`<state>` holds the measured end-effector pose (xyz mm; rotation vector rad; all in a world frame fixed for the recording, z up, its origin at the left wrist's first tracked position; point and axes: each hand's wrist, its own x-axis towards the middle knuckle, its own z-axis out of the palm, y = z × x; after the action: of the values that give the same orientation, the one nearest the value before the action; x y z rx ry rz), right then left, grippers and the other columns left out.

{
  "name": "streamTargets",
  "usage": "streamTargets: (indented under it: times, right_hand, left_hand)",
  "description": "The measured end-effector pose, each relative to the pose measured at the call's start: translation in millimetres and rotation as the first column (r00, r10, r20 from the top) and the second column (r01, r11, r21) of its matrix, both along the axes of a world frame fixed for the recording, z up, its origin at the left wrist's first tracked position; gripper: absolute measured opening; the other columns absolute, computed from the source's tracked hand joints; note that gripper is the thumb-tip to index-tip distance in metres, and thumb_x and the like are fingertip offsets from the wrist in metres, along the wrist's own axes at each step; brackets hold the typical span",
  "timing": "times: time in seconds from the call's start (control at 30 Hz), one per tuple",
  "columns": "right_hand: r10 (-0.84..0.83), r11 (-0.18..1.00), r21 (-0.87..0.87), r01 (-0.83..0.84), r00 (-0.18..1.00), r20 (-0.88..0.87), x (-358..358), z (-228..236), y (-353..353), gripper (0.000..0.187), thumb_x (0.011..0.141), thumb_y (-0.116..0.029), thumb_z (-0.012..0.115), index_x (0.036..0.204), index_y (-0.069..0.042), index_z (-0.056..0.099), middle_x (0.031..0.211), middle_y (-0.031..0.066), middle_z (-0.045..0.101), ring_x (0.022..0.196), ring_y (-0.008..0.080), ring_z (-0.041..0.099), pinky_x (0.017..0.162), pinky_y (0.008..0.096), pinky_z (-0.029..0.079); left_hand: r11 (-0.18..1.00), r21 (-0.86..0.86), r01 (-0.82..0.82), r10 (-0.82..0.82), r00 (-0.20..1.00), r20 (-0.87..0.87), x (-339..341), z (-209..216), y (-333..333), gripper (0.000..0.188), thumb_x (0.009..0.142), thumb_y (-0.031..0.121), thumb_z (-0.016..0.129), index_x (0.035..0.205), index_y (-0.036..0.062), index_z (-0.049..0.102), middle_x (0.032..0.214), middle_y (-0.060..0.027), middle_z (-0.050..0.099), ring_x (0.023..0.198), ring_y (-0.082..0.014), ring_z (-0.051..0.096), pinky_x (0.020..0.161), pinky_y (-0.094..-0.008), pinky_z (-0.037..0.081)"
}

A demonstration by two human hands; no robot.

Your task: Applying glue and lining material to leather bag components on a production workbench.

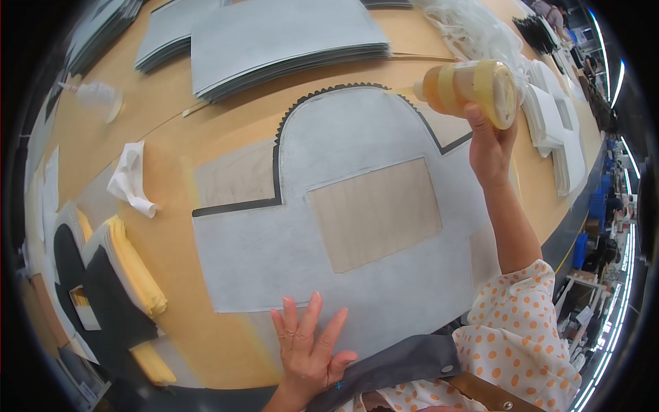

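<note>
Nearest, the left hand (309,353) is empty, its fingers spread and back upward, with fingertips at the near edge of a pale grey panel (250,257); whether they press on it I cannot tell. The panel lies flat on the tan worktop (171,261), with a four-sided opening and a dark, notched border around its rounded far end. To the left are stacked dark and yellow cutouts (113,302), then a crumpled white cloth (129,180). The right hand (491,147) grips an amber bottle (463,86), tipped sideways, its nozzle pointing left near the rounded end. Beyond sit a clear bottle (103,99), a stack of grey sheets (288,44) and tangled white strips (473,27).
</note>
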<state>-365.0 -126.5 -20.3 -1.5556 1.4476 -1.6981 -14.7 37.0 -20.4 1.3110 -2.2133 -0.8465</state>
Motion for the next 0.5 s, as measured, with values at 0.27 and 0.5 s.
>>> streamTargets:
  times: [0.27,0.5]
  right_hand:
    - [0.016,1.000,-0.007,-0.015,0.999,0.037,-8,0,9,0.053,0.091,-0.018,0.073,0.134,-0.006,0.044,0.122,0.0038,0.056,0.112,0.0144,0.054,0.098,0.0295,0.046]
    - [0.013,1.000,0.011,-0.014,0.998,0.065,-16,0,20,0.054,0.091,-0.018,0.073,0.135,-0.006,0.044,0.123,0.0047,0.056,0.114,0.0153,0.053,0.098,0.0307,0.045]
  left_hand:
    - [1.000,0.011,0.008,-0.009,1.000,0.014,-6,3,1,0.060,0.101,0.056,0.037,0.123,0.0092,0.069,0.143,-0.0212,0.049,0.144,-0.0452,0.026,0.120,-0.0536,0.011]
    - [1.000,0.003,0.021,-0.021,1.000,0.014,-13,5,4,0.060,0.101,0.055,0.037,0.122,0.0088,0.069,0.143,-0.0217,0.049,0.144,-0.0458,0.026,0.119,-0.0539,0.011]
